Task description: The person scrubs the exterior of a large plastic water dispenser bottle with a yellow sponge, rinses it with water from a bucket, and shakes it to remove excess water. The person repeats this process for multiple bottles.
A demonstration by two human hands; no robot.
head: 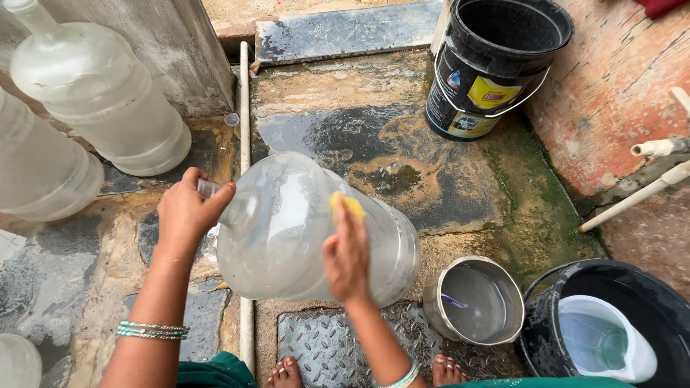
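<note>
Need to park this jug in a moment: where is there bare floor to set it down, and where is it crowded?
Biggest free patch: wet stone floor between the held water jug and the black paint bucket. A narrower mossy strip runs toward the brick wall. Crowded: upper left with the standing jugs, and lower right around the steel pot and black tub.

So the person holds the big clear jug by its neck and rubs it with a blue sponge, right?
Nearly. The sponge is yellow, not blue, as the head view shows. The left hand does grip the big clear jug by its neck, and the right hand presses the sponge on its side.
</note>
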